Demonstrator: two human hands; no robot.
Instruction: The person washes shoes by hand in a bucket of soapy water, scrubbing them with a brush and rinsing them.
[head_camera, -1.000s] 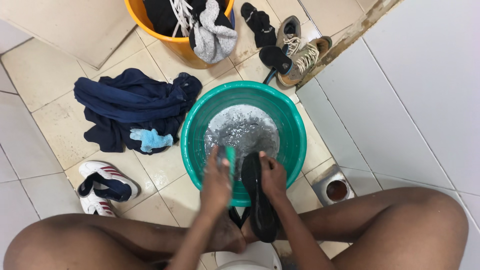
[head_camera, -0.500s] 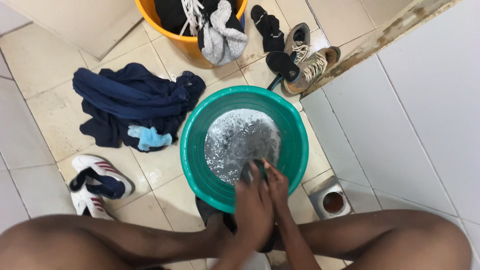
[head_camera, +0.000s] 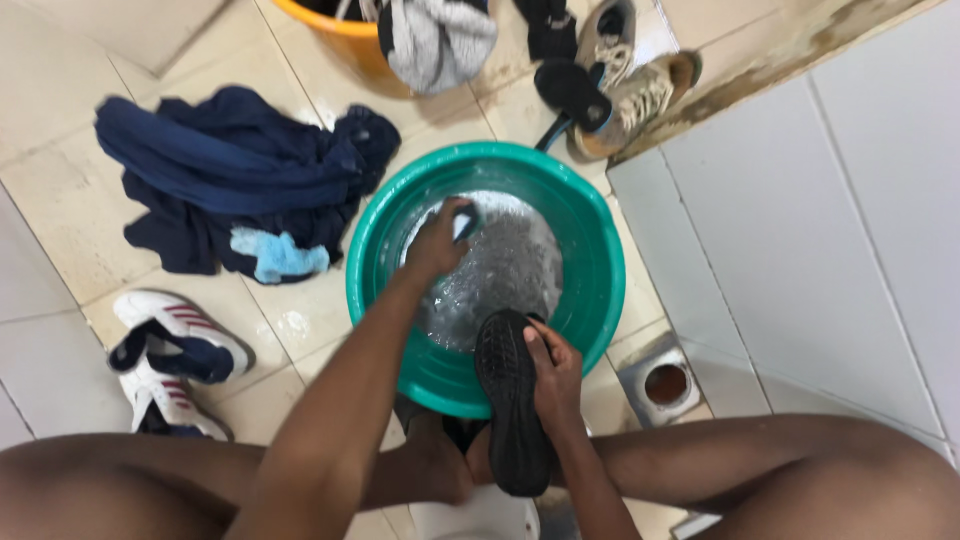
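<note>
Head view: one basin (head_camera: 590, 260), one black shoe (head_camera: 510, 400), two hands.

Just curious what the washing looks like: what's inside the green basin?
The green basin holds grey, foamy water. The left hand dips a brush into it. The black shoe's toe hangs over the rim. Anything beneath the suds is hidden.

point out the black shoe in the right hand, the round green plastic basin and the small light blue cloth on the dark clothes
black shoe (head_camera: 512, 410), head view, middle of its treaded sole
round green plastic basin (head_camera: 590, 250), head view, bare inner wall on the right
small light blue cloth (head_camera: 272, 255), head view, centre of the crumpled fabric
</note>
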